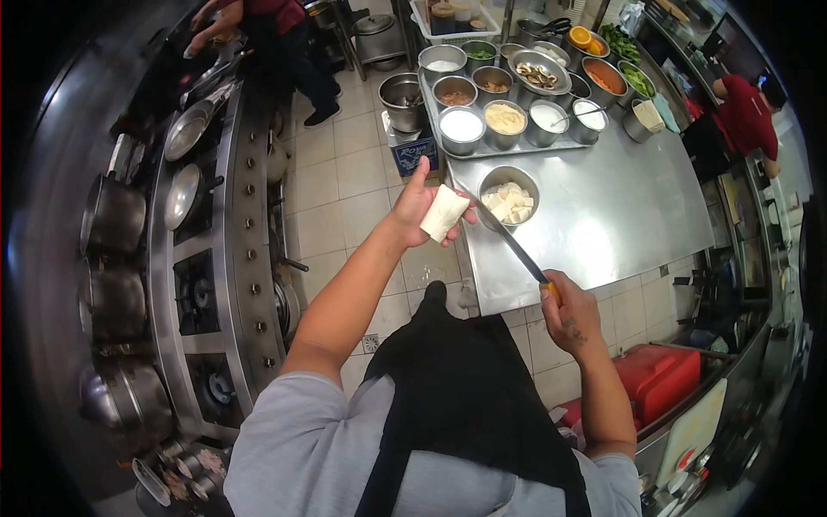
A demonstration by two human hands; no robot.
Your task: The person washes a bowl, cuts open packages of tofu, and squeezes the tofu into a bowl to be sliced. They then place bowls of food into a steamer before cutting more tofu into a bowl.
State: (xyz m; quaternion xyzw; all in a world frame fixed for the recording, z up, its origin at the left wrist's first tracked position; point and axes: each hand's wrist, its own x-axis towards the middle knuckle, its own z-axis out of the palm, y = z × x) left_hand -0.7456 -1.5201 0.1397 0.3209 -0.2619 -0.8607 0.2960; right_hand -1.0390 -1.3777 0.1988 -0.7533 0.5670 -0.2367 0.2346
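On the palm of my left hand (pixel 419 205) lies a smooth, off-white block (pixel 444 214), like tofu or cheese. The thumb points up and away while the other fingers curl under the block's far side. My right hand (pixel 568 312) is closed around the yellow handle of a long knife (pixel 517 247). Its blade slants up and left over the bowl's near edge, with the tip close to the left fingers. Just right of the block, a round metal bowl (pixel 488 214) holds several cut white pieces (pixel 510 203).
A tray (pixel 544 146) of metal tubs with powders, mushrooms and vegetables stands at the back of the steel table (pixel 603 224). Along the left runs a stove (pixel 226 284) with pans. Two other people work at the back left and far right. A red bin (pixel 659 379) is lower right.
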